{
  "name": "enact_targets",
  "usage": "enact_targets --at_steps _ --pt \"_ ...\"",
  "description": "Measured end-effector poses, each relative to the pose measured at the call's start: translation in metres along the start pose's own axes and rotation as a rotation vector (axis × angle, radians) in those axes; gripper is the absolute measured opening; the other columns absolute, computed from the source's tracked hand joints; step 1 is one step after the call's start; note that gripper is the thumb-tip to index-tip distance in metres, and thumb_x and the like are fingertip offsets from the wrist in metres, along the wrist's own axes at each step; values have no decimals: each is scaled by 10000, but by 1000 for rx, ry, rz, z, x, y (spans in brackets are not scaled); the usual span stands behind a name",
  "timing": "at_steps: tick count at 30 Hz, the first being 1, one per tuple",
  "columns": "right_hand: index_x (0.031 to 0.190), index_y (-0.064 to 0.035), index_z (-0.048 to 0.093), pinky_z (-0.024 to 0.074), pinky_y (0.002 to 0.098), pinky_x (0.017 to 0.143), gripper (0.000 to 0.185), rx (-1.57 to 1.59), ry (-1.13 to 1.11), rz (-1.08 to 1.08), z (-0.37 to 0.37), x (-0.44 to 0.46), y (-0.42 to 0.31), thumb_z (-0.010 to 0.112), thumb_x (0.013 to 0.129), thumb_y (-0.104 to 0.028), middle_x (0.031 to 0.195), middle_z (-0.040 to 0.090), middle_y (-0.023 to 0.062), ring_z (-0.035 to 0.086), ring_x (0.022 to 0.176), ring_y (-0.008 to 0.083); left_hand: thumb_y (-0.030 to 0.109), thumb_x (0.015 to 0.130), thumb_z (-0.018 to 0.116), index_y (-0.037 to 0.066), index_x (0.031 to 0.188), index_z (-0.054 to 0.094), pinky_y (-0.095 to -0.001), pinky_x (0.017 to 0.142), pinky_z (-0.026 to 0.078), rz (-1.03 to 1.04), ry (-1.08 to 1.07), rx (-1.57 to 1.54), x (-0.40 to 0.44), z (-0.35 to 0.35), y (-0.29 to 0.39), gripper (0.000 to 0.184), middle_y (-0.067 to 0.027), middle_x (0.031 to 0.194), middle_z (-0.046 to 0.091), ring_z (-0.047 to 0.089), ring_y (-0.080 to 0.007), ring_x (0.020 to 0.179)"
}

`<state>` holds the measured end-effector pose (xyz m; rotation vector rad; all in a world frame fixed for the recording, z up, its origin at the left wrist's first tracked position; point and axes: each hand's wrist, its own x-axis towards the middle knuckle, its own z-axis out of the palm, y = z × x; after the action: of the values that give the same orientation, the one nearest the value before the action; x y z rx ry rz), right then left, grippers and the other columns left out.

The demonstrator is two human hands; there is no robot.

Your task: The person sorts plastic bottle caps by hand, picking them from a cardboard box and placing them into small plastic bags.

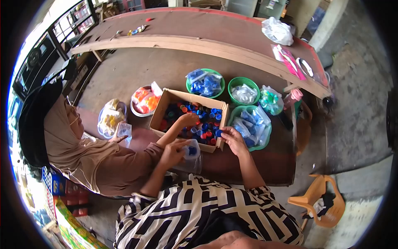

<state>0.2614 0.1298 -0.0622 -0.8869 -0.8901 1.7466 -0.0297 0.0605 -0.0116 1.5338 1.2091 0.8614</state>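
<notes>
Stretching across the view, a brown table (137, 68) carries everything being handled. A co-worker (107, 166) is at its left side, with one hand (189, 120) reaching into an open cardboard box (160, 108) and the other hand (117, 139) holding a small clear bag (124, 130). That box holds loose, mixed bottle caps (203, 126), mostly blue with some red. Around it stand a teal basin (263, 145) and a green basket (224, 88) of bagged blue pieces, a smaller green basket (243, 79) with whitish bags, and a white basin (136, 112) with orange and red ones. Judging by these, a fair share is already bagged by colour, while plenty in the box remains unsorted. The left hand (173, 153) is closed on the top of a clear plastic bag (190, 165) with some blue inside, seemingly far from full. The right hand (233, 141) pinches a single blue cap (219, 133) between thumb and fingers, by the box's right end, outside the bag.
</notes>
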Motion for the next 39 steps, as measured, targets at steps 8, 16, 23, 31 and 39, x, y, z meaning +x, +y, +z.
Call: enact_targets --at_steps 8,16,23,31,39 --pt "1158 -16 569 507 316 895 246 -40 120 -71 4 -65 -1 578 913 -24 1089 604 79 590 1018 152 -48 815 526 58 1221 621 -213 547 546 24 -2 -49 -13 19 24 431 -58 1184 564 593 -72 686" --pt "1180 -11 548 478 284 916 340 -169 96 -161 27 -63 5 628 850 11 1087 612 79 599 1004 146 -54 803 507 47 1197 632 -233 528 538 52 74 -55 -15 21 25 425 -94 1190 597 617 -84 635" --pt "1166 4 548 480 271 917 366 -130 140 -137 33 -71 14 659 820 52 1066 618 69 603 976 133 -56 810 490 12 1223 603 -222 538 532 -41 50 -168 -10 24 27 434 -103 1226 566 615 -90 658" --pt "1136 13 546 489 262 876 288 -306 270 -301 51 -114 -30 626 862 47 1103 595 76 588 988 125 -49 818 482 -2 1218 602 -218 543 537 -17 -149 -196 20 79 49 420 -115 1227 553 614 -95 661" --pt "1117 -3 577 472 241 856 255 -680 320 -440 44 -167 -70 562 877 82 1094 537 57 560 1020 113 -77 800 472 -15 1197 609 -232 559 555 159 -321 -215 40 141 80 424 -137 1185 577 634 -120 669"
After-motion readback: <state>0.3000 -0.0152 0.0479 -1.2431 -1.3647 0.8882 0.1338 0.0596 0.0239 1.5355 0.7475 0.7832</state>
